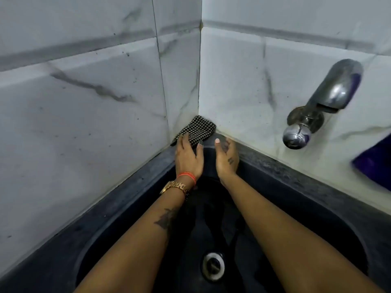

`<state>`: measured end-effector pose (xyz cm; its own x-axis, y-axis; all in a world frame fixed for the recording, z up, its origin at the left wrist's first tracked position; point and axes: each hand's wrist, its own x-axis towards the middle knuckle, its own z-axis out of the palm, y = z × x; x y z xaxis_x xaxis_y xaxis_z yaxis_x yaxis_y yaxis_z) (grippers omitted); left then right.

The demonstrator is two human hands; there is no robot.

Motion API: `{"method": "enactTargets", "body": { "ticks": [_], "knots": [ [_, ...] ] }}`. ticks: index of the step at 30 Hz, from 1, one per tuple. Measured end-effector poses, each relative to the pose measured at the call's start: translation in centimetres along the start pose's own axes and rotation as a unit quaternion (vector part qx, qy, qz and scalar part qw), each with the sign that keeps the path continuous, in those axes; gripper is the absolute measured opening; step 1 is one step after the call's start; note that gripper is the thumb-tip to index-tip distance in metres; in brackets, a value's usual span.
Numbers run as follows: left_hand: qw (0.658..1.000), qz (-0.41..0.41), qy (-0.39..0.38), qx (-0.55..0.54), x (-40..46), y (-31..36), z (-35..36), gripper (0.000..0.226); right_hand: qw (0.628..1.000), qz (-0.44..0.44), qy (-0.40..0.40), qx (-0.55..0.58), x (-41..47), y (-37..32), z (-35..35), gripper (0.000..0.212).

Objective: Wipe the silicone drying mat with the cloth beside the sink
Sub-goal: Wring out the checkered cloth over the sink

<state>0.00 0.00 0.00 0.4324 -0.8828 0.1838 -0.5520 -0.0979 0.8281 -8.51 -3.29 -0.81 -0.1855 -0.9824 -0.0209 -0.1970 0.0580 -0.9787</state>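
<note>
My left hand (187, 154) lies flat on the checked cloth (197, 129), gripping nothing; right hand (226, 158) open, empty. I'd pinch it properly before lifting.

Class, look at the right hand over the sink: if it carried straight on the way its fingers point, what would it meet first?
The right hand, fingers relaxed, points toward the corner. It would likely meet the dark counter ledge first, then the tiled wall; the checked cloth lies just left of that line, though depth is unclear.

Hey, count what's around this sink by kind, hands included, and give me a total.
Hands: 2, left hand and right hand
Checked cloth: 1
Tap: 1
Sink: 1
Drain: 1
Gold watch: 1
Total: 7
</note>
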Motion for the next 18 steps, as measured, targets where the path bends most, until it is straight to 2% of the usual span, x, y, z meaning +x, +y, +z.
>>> {"method": "enactTargets", "body": {
  "ticks": [5,8,14,18],
  "knots": [
    [0.999,-0.024,0.009,-0.020,2.8,-1.1,1.4,0.057,0.999,0.009,0.004,-0.035,3.4,0.1,2.8,0.049],
    [0.999,-0.018,0.032,-0.022,3.9,-1.7,2.1,0.054,1.000,0.021,0.015,-0.016,5.1,-0.3,4.3,0.042],
    [0.997,-0.036,0.067,-0.021,4.2,-2.3,2.8,0.046,0.996,0.056,0.009,-0.065,7.1,-1.2,6.7,0.048],
    [0.996,-0.059,0.062,-0.041,4.4,-1.7,2.7,0.045,0.994,0.101,-0.003,-0.031,7.4,-1.8,6.6,0.030]
  ]
}}
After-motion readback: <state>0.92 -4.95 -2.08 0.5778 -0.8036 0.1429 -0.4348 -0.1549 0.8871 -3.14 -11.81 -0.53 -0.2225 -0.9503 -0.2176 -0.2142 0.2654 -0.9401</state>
